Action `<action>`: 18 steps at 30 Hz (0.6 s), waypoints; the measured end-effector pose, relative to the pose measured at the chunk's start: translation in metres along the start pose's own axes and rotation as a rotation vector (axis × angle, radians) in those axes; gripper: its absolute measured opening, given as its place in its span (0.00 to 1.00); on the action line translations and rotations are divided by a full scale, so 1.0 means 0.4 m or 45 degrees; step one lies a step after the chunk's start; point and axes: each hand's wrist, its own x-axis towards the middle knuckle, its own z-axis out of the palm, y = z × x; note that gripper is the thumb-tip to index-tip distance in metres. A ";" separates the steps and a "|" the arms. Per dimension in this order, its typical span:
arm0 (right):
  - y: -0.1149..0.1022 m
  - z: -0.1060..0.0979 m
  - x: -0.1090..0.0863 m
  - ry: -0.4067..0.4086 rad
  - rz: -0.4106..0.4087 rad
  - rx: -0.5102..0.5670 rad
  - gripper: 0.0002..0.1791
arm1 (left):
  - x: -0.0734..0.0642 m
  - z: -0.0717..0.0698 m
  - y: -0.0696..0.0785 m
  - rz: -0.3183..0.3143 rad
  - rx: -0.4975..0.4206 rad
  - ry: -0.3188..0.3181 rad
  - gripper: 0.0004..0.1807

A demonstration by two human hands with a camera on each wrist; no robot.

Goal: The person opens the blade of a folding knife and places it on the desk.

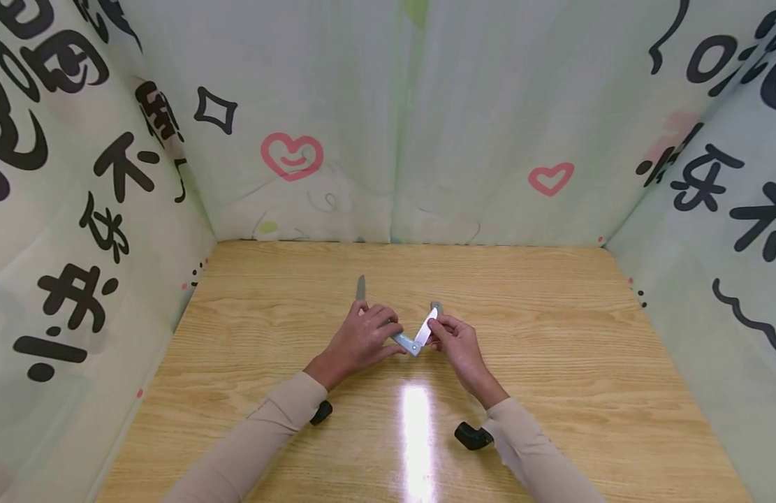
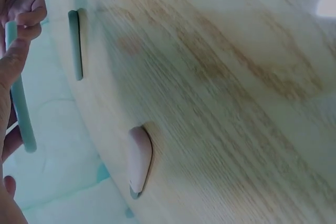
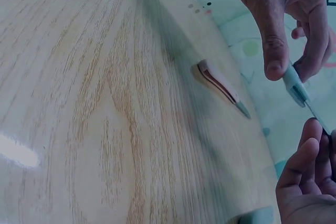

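Observation:
My left hand (image 1: 360, 339) grips the light blue handle (image 1: 405, 342) of a folding knife. Its shiny blade (image 1: 426, 330) stands out at an angle from the handle, a V shape in the head view. The fingertips of my right hand (image 1: 457, 346) pinch that blade. In the right wrist view the knife is edge-on, with the blue handle (image 3: 295, 83) between left thumb and fingers. Behind my left hand lies a pale, curved handle (image 2: 139, 156) with a dark slot and a grey tip (image 1: 361, 286). Beyond my right hand lies a grey-green bar (image 2: 76, 45), mostly hidden in the head view.
Both hands are over a wooden table (image 1: 520, 293) with a bright light reflection near its front. Printed curtains (image 1: 476, 140) enclose the back and both sides. A black wrist mount (image 1: 473, 436) shows under the right forearm, another (image 1: 321, 412) under the left.

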 end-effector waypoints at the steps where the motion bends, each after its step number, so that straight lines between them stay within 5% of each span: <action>1: 0.000 0.001 0.000 0.001 -0.002 -0.007 0.14 | 0.000 -0.001 0.001 -0.003 0.018 -0.004 0.20; 13: 0.003 -0.008 0.007 0.067 0.017 -0.063 0.14 | 0.001 0.000 0.028 -0.107 0.164 -0.005 0.22; 18: 0.008 -0.013 0.013 0.111 0.025 0.062 0.14 | 0.005 0.010 0.049 -0.174 0.202 0.056 0.24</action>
